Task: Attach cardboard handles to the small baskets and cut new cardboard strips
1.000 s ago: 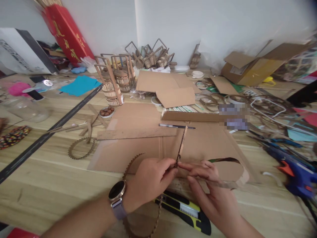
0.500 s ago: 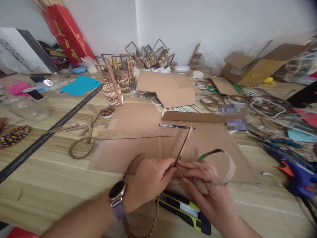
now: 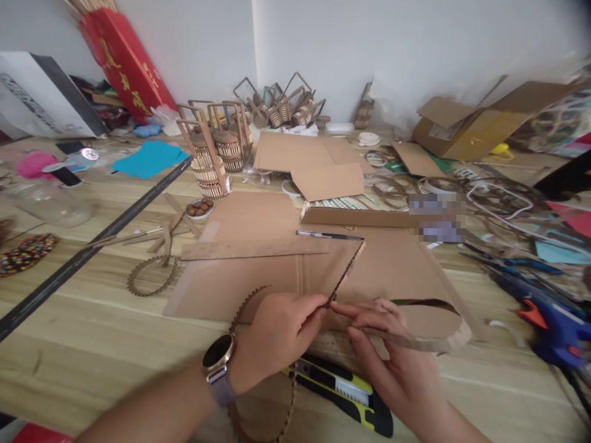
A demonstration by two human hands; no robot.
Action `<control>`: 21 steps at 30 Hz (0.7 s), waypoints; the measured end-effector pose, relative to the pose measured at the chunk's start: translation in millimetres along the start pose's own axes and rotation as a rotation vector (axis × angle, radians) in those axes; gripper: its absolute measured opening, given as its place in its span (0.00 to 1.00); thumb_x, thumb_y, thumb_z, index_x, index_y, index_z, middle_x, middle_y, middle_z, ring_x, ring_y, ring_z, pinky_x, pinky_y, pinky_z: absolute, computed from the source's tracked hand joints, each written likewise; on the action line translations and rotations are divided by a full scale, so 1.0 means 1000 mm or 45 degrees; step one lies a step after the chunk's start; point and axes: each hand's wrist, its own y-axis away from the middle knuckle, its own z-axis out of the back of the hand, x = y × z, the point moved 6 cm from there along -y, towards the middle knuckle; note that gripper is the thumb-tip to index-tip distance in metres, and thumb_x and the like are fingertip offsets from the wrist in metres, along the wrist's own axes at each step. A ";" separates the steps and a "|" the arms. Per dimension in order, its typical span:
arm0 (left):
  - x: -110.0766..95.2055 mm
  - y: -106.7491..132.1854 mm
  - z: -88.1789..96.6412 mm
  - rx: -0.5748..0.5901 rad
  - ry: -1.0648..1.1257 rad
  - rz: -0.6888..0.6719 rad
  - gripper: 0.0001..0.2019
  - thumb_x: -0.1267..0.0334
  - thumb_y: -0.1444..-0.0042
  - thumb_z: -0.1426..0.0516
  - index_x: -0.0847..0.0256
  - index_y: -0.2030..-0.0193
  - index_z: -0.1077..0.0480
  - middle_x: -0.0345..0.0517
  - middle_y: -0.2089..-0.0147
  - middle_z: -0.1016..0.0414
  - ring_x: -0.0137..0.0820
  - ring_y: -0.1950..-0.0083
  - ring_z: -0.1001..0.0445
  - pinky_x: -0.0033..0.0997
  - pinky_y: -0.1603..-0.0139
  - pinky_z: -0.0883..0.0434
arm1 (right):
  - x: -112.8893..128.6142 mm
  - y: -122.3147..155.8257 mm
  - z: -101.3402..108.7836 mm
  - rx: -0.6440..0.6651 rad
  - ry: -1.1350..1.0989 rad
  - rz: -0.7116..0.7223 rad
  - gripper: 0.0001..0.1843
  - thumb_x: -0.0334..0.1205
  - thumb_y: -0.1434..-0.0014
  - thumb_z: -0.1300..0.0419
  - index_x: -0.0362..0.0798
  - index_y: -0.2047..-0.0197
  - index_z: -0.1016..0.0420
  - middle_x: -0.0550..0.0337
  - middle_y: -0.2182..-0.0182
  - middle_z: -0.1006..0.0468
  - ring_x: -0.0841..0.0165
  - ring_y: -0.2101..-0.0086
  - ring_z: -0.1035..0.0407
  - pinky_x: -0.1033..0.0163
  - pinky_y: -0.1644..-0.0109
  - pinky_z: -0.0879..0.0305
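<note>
My left hand [image 3: 279, 329], with a watch on its wrist, is closed in a pinch on a narrow corrugated cardboard strip [image 3: 347, 272]. One end of this strip points away to the upper right; a toothed length curls below my left wrist. My right hand [image 3: 397, 360] is closed on a thin, smooth brown strip [image 3: 415, 342], which loops out to the right. The right index fingertip touches the corrugated strip beside my left fingers; the exact contact is hidden. A yellow and black utility knife [image 3: 344, 392] lies under and between my hands.
A large cardboard sheet [image 3: 253, 289] lies ahead, bearing a pen [image 3: 330, 235] and a long cardboard piece [image 3: 253, 248]. A blue glue gun [image 3: 545, 314] and pliers lie right. At left sit a toothed ring [image 3: 152, 292] and a bowl of brown beads [image 3: 200, 210]. Small lidded baskets [image 3: 207, 166] stand behind.
The thin loop in my right hand has dropped flatter and swung right, and the right thumb has moved slightly right. The corrugated strip's far end has tipped a little to the right.
</note>
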 end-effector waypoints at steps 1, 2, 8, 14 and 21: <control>0.000 0.000 0.000 0.004 0.001 0.009 0.10 0.67 0.37 0.47 0.59 0.55 0.25 0.44 0.64 0.18 0.34 0.64 0.20 0.28 0.65 0.31 | 0.000 0.000 0.000 -0.001 -0.005 0.002 0.05 0.33 0.37 0.45 0.54 0.59 0.34 0.60 0.61 0.16 0.62 0.65 0.23 0.53 0.57 0.33; 0.000 0.000 -0.001 0.009 0.003 0.017 0.09 0.66 0.37 0.46 0.59 0.55 0.25 0.44 0.64 0.18 0.34 0.64 0.20 0.28 0.65 0.31 | 0.000 0.000 0.000 0.000 -0.010 0.006 0.05 0.34 0.37 0.45 0.54 0.60 0.34 0.60 0.62 0.16 0.63 0.65 0.23 0.53 0.57 0.33; 0.001 0.000 -0.001 0.026 -0.006 0.049 0.08 0.65 0.37 0.44 0.59 0.54 0.26 0.43 0.60 0.18 0.35 0.61 0.20 0.28 0.63 0.29 | 0.000 0.002 -0.003 0.018 -0.050 0.016 0.05 0.33 0.37 0.45 0.54 0.60 0.35 0.59 0.60 0.17 0.63 0.62 0.22 0.52 0.54 0.33; 0.001 -0.001 -0.001 0.058 -0.033 0.064 0.08 0.66 0.37 0.44 0.60 0.54 0.26 0.44 0.62 0.18 0.36 0.62 0.20 0.29 0.65 0.30 | 0.003 0.002 -0.004 0.012 0.002 0.045 0.04 0.36 0.37 0.42 0.54 0.60 0.33 0.58 0.59 0.17 0.62 0.61 0.23 0.52 0.56 0.31; -0.001 -0.001 -0.001 0.034 -0.045 0.025 0.08 0.66 0.37 0.45 0.61 0.55 0.25 0.45 0.63 0.18 0.36 0.64 0.20 0.29 0.66 0.31 | 0.003 0.001 -0.005 0.029 0.020 0.058 0.04 0.34 0.36 0.44 0.53 0.60 0.33 0.58 0.60 0.17 0.64 0.62 0.23 0.54 0.56 0.34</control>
